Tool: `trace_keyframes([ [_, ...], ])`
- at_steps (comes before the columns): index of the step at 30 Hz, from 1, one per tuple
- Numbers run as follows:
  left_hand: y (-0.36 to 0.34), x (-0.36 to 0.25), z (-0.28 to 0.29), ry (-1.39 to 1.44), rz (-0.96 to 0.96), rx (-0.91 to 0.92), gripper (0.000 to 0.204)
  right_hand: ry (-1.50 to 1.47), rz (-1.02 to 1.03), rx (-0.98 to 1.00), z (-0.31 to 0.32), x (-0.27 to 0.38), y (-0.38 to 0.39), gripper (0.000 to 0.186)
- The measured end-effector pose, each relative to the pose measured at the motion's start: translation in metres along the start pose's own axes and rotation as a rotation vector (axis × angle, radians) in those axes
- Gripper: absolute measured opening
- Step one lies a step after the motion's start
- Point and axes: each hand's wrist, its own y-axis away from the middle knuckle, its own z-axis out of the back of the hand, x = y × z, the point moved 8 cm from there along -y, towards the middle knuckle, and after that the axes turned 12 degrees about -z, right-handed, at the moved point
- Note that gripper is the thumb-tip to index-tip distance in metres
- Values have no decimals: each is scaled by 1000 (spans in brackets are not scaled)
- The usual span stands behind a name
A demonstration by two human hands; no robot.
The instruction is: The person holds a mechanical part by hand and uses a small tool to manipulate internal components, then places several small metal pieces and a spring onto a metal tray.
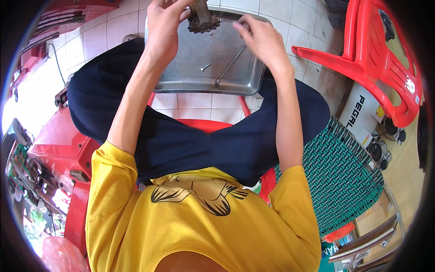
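At the top edge, my left hand [165, 22] has its fingers closed at a greasy toothed metal sprocket with an upright post [202, 21]; the picture cuts off the top of this part. My right hand [264, 40] hovers over the right side of a shallow metal tray [179, 72], apart from the sprocket. Its thumb and fingers are drawn together; whether something small is between them cannot be made out. On the tray lie a short bolt [206, 67], a long thin metal rod [231, 65] with a thicker end, and several tiny pieces.
A red plastic chair [367, 63] stands at the right, beside a white cylinder [355, 109]. A green woven seat [342, 177] is close to my right arm. Red bodywork [63, 145] stands at the left, with a pink plastic bag [61, 254] below it. White floor tiles [195, 103] surround the tray.
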Motion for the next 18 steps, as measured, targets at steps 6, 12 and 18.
trace_keyframes([
  [6,12,30,16,280,242,-194,32,247,-224,393,-80,-52,6,43],
  [12,23,42,13,412,413,-146,33,-33,-597,550,-132,-115,27,49],
  [18,25,38,8,316,419,-140,35,-177,-654,420,-133,-117,33,37],
])
